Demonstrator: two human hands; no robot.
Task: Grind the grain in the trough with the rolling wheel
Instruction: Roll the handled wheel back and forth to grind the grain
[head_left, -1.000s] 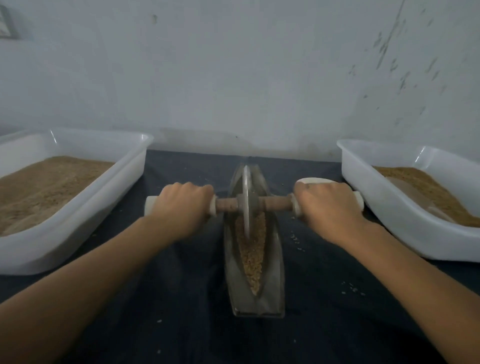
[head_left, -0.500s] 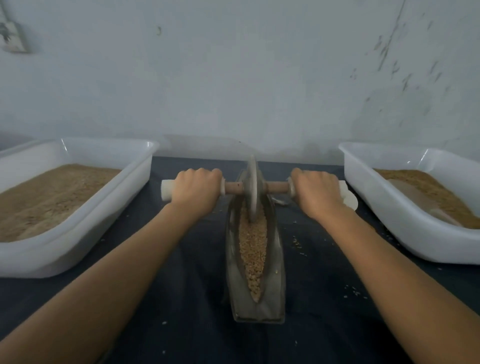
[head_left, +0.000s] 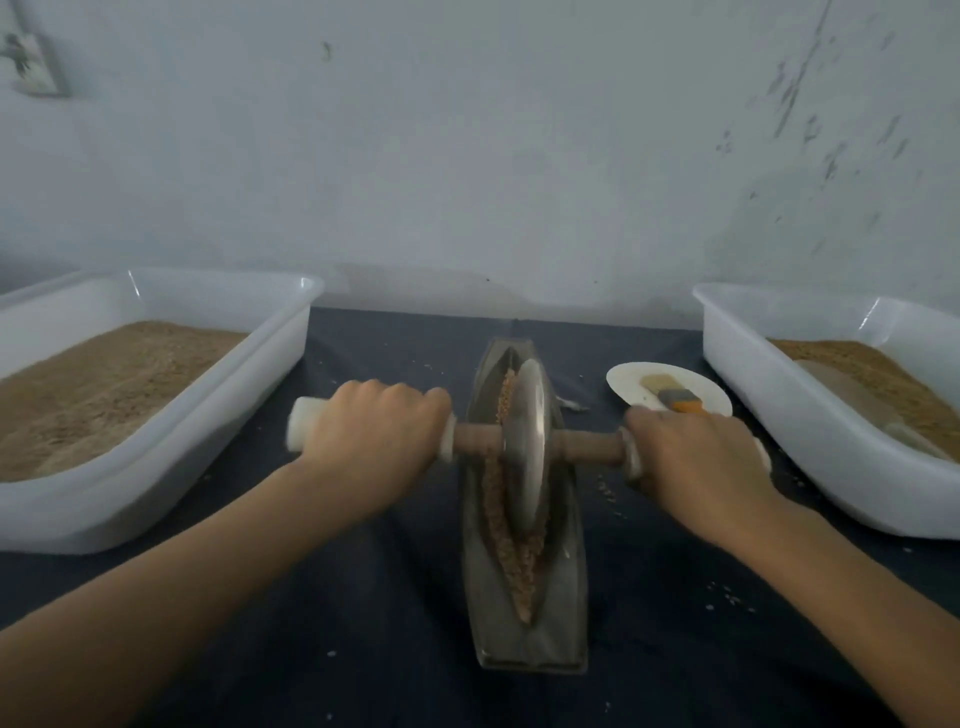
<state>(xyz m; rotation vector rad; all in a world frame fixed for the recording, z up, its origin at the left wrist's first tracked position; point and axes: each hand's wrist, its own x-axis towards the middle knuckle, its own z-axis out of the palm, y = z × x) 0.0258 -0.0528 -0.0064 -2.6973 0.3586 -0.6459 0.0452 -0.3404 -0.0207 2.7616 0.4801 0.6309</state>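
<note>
Fingers of left hand (head_left: 375, 437) and right hand (head_left: 702, 467) grip axle; wheel (head_left: 527, 447) between (in trough (head_left: 524, 636)).

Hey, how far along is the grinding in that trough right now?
Done: grain is loaded in the trough and the rolling wheel sits in it. In hand: the left hand and right hand each grip a handle of the axle, wheel about mid-trough. Left: the grain near the close end looks whole and coarse, so many more passes seem needed.
</note>
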